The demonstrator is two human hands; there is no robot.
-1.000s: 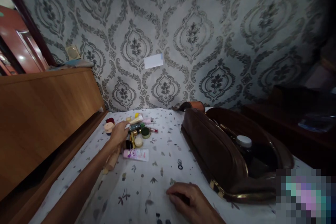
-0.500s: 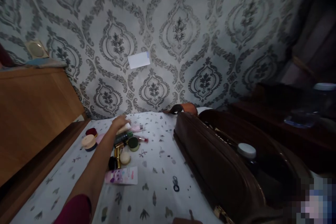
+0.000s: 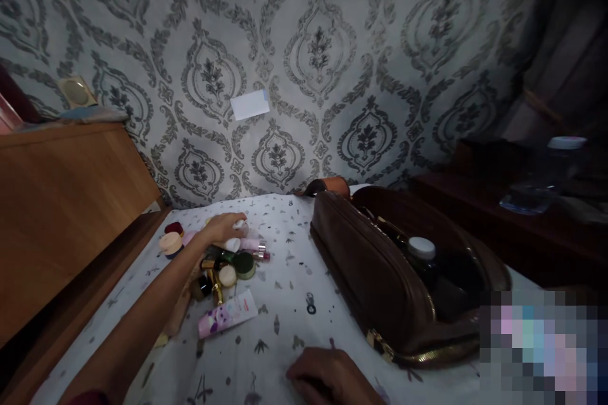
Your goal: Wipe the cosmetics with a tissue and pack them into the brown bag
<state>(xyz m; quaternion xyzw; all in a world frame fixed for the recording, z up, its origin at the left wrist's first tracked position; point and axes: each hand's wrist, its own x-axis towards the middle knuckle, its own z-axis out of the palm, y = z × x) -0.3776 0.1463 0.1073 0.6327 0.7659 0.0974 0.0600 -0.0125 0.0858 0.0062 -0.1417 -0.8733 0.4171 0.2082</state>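
Note:
My left hand (image 3: 227, 228) reaches over a cluster of cosmetics, its fingers closed around a small whitish container (image 3: 240, 224), mostly covered by the fingers. Just beneath lie a white-capped tube (image 3: 231, 245) and a pink tube (image 3: 251, 245). Nearer me are a green-lidded jar (image 3: 244, 265), a small cream-lidded jar (image 3: 228, 276), a gold tube (image 3: 217, 288) and a pink-and-white squeeze tube (image 3: 228, 314). A beige-lidded jar (image 3: 170, 244) stands left of my forearm. At the bottom, my right hand (image 3: 332, 374) rests on the sheet with fingers curled; nothing shows in it.
An unzipped brown bag (image 3: 365, 266) stands on the right, with a white-capped bottle (image 3: 422, 248) inside. Wooden furniture (image 3: 71, 183) borders the left. Behind is the patterned wall (image 3: 285, 44). A clear bottle (image 3: 532, 193) stands on a dark surface at far right.
My left hand has moved right over the cosmetics and closed on a small whitish container. My right hand has come further into view at the bottom. The squeeze tube has turned slightly.

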